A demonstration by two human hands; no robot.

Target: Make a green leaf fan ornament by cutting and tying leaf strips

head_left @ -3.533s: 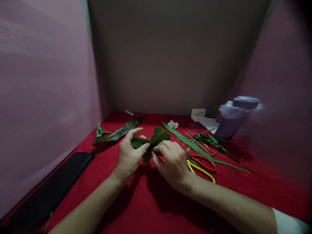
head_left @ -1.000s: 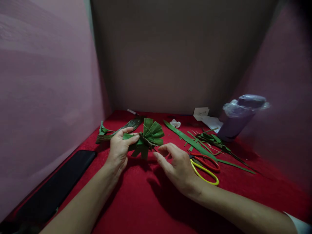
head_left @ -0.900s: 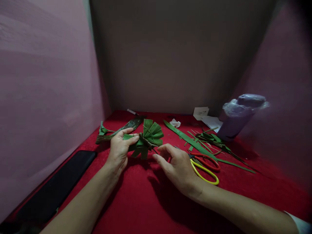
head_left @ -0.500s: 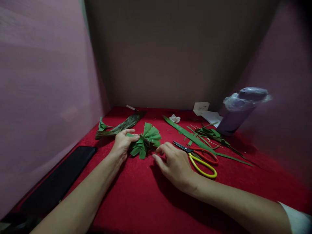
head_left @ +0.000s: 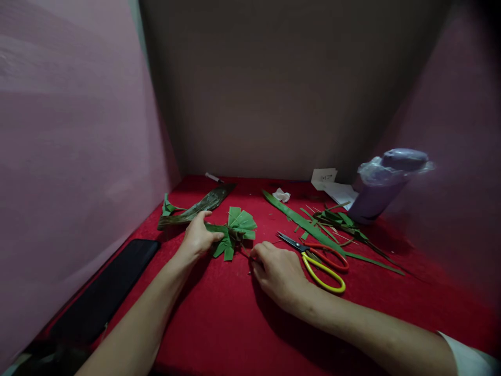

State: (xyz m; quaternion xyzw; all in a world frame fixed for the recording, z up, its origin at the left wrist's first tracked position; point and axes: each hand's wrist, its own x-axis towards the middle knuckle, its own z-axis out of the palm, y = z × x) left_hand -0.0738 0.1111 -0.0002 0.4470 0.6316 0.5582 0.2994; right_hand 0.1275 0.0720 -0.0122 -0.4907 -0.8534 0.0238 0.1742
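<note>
My left hand (head_left: 199, 237) grips the edge of a green folded-leaf fan (head_left: 234, 231) that rests on the red cloth (head_left: 235, 324). My right hand (head_left: 274, 271) lies just right of the fan, fingers curled down onto the cloth in a pinch; whatever they hold is too small to make out. Scissors with a red and a yellow handle (head_left: 319, 257) lie right beside my right hand.
A long dark leaf (head_left: 195, 209) lies behind my left hand. Leaf strips and scraps (head_left: 336, 224) lie at the right, near a purple cup wrapped in plastic (head_left: 381, 183). White paper (head_left: 332, 185), a crumpled white bit (head_left: 282, 196), a pen (head_left: 213, 178). A black flat case (head_left: 105, 292) lies at left.
My left hand has lowered the leaf fan from upright in the air down onto the cloth. My right hand has let go of it and curled its fingers down onto the cloth.
</note>
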